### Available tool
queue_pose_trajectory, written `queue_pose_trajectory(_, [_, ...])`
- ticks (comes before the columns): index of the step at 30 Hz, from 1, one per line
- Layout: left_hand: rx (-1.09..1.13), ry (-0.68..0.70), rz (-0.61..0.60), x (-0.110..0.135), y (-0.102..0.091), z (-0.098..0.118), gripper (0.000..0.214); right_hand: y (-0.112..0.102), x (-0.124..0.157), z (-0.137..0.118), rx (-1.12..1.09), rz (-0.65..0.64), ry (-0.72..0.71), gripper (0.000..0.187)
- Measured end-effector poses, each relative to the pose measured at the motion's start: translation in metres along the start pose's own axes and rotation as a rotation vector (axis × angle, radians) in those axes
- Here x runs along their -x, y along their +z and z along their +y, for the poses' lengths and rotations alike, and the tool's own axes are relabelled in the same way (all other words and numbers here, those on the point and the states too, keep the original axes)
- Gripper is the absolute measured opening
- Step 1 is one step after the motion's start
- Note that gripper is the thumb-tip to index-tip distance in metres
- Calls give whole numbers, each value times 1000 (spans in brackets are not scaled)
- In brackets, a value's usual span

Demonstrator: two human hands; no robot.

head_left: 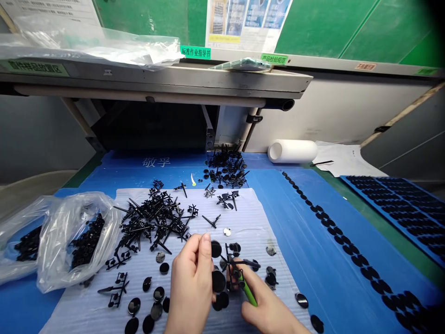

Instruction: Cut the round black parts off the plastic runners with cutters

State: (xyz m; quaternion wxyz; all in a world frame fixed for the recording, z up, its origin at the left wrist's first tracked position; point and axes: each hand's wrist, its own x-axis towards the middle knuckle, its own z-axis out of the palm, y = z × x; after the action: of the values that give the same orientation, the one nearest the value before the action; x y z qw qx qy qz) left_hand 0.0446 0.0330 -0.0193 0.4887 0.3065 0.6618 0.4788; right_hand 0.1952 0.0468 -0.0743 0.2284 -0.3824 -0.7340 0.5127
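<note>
My left hand [189,283] is closed in a pinch on a black plastic sprue [229,266] that carries round black discs. My right hand [266,308] grips a green-handled cutter [248,290] whose tip sits against the sprue. Both hands work low over a white corrugated sheet [243,218]. Loose black discs [153,297] lie on the sheet to the left of my left hand, and a few more discs [269,278] lie to the right.
A heap of black sprues [156,218] covers the sheet's upper left; another pile [225,169] lies farther back. Two clear bags [74,236] of black parts sit left. A row of discs [323,218] runs across the blue mat; a dark tray [399,204] and white roll [292,150] lie right.
</note>
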Motion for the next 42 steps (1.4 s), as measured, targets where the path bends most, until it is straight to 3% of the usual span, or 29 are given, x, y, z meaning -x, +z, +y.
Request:
queue_pose_trajectory(4, [-11,-5,-7,3,-1,2,38,4,-2,-6,33,-109,-30,59])
queue_pose_trajectory(11, [44,-53,-57,2,-1,0,37,5,-6,-13,-44,-175,-44,62])
queue_pose_trajectory(17, [80,-77,-68,-1,2,-3,37,4,-6,-13,-40,-182,-43,57])
queue_pose_trajectory(28, [71,-101,-147,0,3,-7,36,-10,-16,-23,159,-235,-223,37])
queue_pose_trajectory(35, [23,-85,-188,0,-2,-6,37,-7,-14,-19,267,-183,-252,22])
queue_pose_trajectory(38, [39,-62,-138,-2,-3,-11,37,-2,-13,-14,265,-167,-224,21])
queue_pose_trajectory(42, [160,-83,-75,-5,-2,-14,37,5,-12,-5,304,46,-246,26])
